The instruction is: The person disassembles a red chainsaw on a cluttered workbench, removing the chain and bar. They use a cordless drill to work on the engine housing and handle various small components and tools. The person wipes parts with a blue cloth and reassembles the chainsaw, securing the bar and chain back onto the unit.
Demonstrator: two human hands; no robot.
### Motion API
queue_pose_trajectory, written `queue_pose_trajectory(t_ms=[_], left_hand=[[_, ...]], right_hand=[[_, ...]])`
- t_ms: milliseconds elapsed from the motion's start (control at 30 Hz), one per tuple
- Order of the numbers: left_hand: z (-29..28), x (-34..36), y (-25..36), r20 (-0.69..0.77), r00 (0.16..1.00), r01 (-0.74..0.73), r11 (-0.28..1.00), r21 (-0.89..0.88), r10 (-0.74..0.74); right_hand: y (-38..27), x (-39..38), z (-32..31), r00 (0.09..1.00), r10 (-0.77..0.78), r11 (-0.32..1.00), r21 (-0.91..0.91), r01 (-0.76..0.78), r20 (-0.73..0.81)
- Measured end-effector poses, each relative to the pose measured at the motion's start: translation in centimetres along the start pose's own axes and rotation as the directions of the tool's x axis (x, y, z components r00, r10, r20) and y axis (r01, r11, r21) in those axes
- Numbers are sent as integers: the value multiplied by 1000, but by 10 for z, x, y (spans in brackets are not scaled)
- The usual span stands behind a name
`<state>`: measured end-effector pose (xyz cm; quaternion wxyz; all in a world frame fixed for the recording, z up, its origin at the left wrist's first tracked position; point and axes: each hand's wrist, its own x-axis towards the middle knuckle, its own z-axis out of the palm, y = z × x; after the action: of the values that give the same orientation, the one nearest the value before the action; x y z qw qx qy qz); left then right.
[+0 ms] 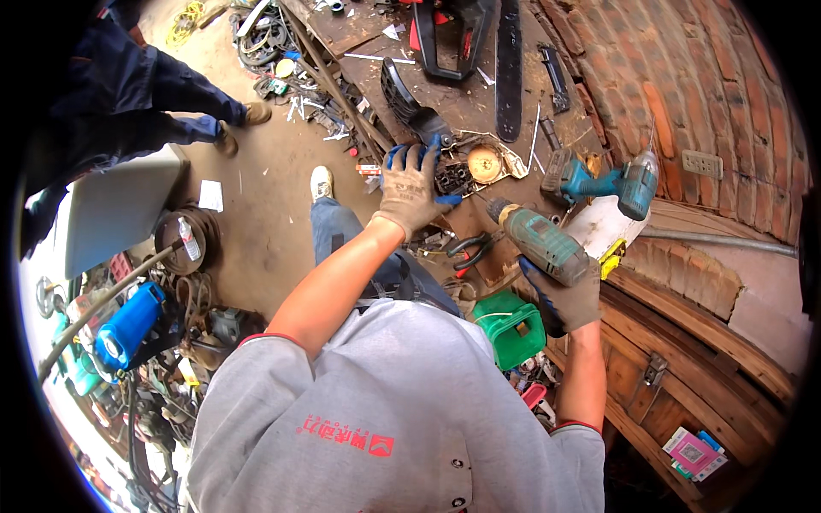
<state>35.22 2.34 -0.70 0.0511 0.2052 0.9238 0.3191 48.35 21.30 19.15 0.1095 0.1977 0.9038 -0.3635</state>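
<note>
My right hand (569, 299), in a grey and dark blue work glove, is closed round a green cordless drill (543, 244). Its chuck points up and left, toward a partly dismantled chainsaw body (511, 160) on the bench. A round tan disc (485, 164) shows in that body, with dark metal parts beside it. My left hand (410, 190), gloved the same way, grips the near left side of the body, fingers bent over it and thumb toward the right. Just beyond the fingertips a curved black handle piece (406, 101) rises. The palm hides part of what the left hand holds.
A second, teal drill (599, 179) lies right of the body. Farther off are a black chainsaw frame (449, 43) and a guide bar (509, 77). Pliers (470, 250) and a green container (510, 329) are near me. Another person (162, 90) stands at far left.
</note>
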Motion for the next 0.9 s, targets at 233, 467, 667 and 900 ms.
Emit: queue_pose_trajectory(t_ms=[233, 467, 667, 900], left_hand=[[4, 0, -4, 2, 1000, -23, 1000, -16, 23], [4, 2, -8, 15, 999, -31, 998, -56, 31], [0, 3, -8, 1, 999, -49, 996, -74, 49], [-10, 1, 1, -1, 995, -95, 995, -33, 95]], right_hand=[[-52, 57, -35, 933, -131, 873, -408, 268, 334], [-57, 68, -29, 942, 11, 913, -388, 127, 334], [-50, 71, -29, 941, -8, 913, -382, 145, 339], [-69, 72, -28, 953, 44, 880, -463, 106, 301]])
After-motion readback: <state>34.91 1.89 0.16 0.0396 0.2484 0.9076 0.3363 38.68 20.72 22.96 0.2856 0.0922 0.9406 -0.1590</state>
